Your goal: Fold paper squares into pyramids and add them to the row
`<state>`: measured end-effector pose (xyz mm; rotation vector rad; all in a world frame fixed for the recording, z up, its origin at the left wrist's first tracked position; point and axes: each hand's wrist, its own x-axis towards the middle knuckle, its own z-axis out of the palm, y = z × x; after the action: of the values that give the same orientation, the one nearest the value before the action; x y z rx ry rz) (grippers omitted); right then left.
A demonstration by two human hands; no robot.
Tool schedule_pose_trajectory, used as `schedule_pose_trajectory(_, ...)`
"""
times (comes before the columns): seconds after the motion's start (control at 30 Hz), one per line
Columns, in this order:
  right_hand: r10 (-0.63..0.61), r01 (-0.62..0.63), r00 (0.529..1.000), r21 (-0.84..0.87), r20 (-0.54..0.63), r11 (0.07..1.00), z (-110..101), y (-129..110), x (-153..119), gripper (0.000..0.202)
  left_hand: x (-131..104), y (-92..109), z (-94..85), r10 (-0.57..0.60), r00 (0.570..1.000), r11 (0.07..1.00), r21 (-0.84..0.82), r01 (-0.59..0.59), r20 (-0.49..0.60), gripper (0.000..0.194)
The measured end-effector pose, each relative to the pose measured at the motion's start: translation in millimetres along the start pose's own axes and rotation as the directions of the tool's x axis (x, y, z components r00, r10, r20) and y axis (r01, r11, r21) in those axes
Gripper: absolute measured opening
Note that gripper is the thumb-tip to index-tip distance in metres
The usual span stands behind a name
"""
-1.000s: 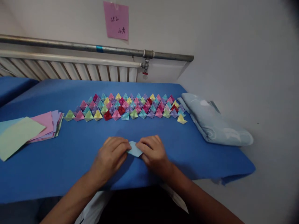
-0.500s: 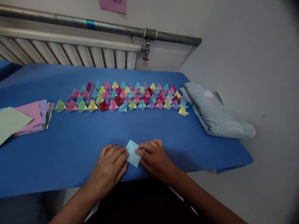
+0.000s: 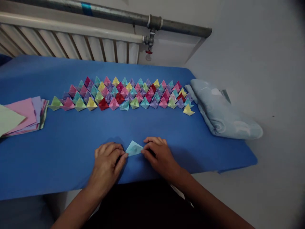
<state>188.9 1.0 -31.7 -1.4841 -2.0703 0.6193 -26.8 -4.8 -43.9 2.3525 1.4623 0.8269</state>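
Near the front edge of the blue table is a small light-blue piece of folded paper (image 3: 133,148), now triangular with its point away from me. My left hand (image 3: 107,162) pinches its left corner between thumb and fingers. At the opposite corner, my right hand (image 3: 160,156) grips the paper with thumb and forefinger, its other fingers curled above the table. Beyond both hands, several rows of folded paper boats (image 3: 124,95) in many colours stand close together. One yellow boat (image 3: 188,110) sits at the right front of the rows.
A stack of coloured paper sheets (image 3: 22,114) lies at the left on the blue table (image 3: 71,143). To the right rests a folded grey-blue cloth (image 3: 221,111) against the wall. Behind the table are a white radiator (image 3: 78,44) and a metal pipe (image 3: 119,14) with a valve.
The light-blue paper has gone from a diamond shape to a triangle. Both hands now hold its side corners. The view has tilted down slightly.
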Motion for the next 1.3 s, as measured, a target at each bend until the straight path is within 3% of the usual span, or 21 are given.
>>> schedule_pose_trajectory(0.33,0.130,-0.129,0.991,-0.032,0.033,0.991,-1,-6,8,0.013,5,4,2.2,-0.075,0.997,0.996,0.048,0.075,0.005,0.025)
schedule_pose_trajectory(0.97,0.189,-0.184,0.981,-0.100,0.045,0.978,-1,-11,13,0.016,7,11,6.6,-0.093,0.995,0.980,0.176,0.097,-0.030,0.019)
schedule_pose_trajectory(1.13,0.157,-0.153,0.987,-0.109,0.032,0.982,1,-9,13,0.016,3,12,6.9,0.073,0.994,0.973,0.225,-0.052,-0.086,0.017)
schedule_pose_trajectory(1.3,0.141,-0.139,0.990,-0.099,0.020,0.985,2,-7,12,0.016,1,10,6.6,0.298,0.954,0.941,0.177,-0.289,-0.028,0.032)
